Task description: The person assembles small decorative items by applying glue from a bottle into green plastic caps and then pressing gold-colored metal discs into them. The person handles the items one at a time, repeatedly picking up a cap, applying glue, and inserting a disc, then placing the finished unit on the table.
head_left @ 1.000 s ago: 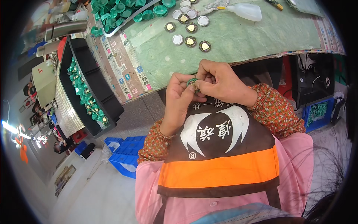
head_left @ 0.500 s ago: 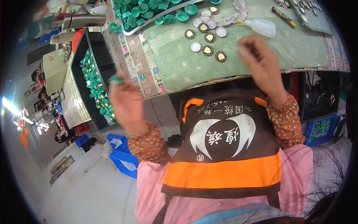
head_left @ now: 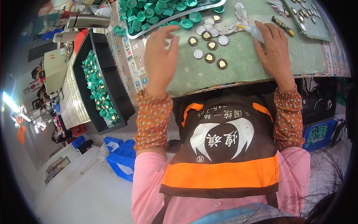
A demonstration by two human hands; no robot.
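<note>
Where the view begins at the left, a black bin (head_left: 112, 89) holds green caps (head_left: 97, 93) in rows, its long axis running up and down the picture. Next, the left hand (head_left: 161, 56) reaches over the green mat (head_left: 238, 63) with fingers loosely curled; whether it holds anything cannot be told, since its back faces the camera. Small round caps (head_left: 209, 46), some gold-centred, some white, lie flat just right of it. Above them, a metal tray (head_left: 164, 22) of green caps is cut off by the top edge. Farther right, the right hand (head_left: 274, 46) lies over a clear squeeze bottle (head_left: 255, 31), whose long axis slants and whose nozzle points up-left toward crumpled paper (head_left: 238, 18). The bottle's body is mostly hidden beneath the fingers.
</note>
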